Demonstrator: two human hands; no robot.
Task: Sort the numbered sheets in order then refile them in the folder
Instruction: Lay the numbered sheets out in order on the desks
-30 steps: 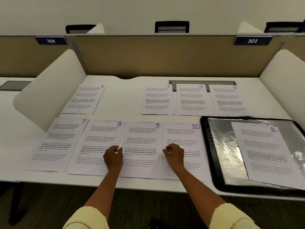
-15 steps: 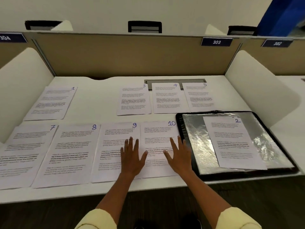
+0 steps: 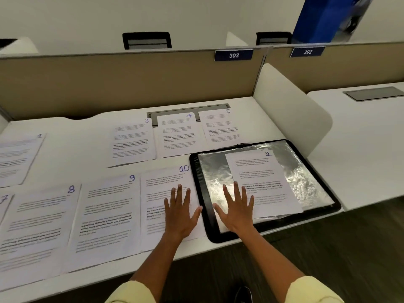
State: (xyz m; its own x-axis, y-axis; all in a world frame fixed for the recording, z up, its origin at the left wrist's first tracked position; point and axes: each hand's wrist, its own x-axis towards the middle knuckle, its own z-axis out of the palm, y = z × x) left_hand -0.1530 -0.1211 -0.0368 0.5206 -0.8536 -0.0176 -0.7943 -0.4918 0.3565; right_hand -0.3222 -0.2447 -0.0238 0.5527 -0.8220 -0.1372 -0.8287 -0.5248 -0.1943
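Note:
Numbered sheets lie spread on the white desk [image 3: 72, 147]. Sheet 1 [image 3: 15, 158] is at the far left; sheets 3 [image 3: 132, 141], 4 [image 3: 178, 134] and 5 [image 3: 220, 127] form the back row. Sheets 7 [image 3: 3, 200], 8 [image 3: 37, 224], 9 [image 3: 107, 215] and 10 [image 3: 161, 193] form the front row. An open black folder [image 3: 196, 184] with shiny plastic sleeves lies at the right, with sheet 2 [image 3: 260, 176] on it. My left hand [image 3: 180, 213] is flat with spread fingers over sheet 10. My right hand [image 3: 237, 211] is flat over the folder's left side, its fingers beside sheet 2.
A tan partition [image 3: 131, 82] with labels 303 and 302 closes the back. A white curved divider [image 3: 293, 110] stands right of the folder, with a neighbouring desk [image 3: 360, 138] beyond. A grey cable flap [image 3: 188, 108] sits behind sheet 4. Dark floor lies below the front edge.
Both hands uncurled from the edges of sheet 9 and moved right with fingers spread, the left from sheet 9 to sheet 10, the right onto the folder. The view turned right.

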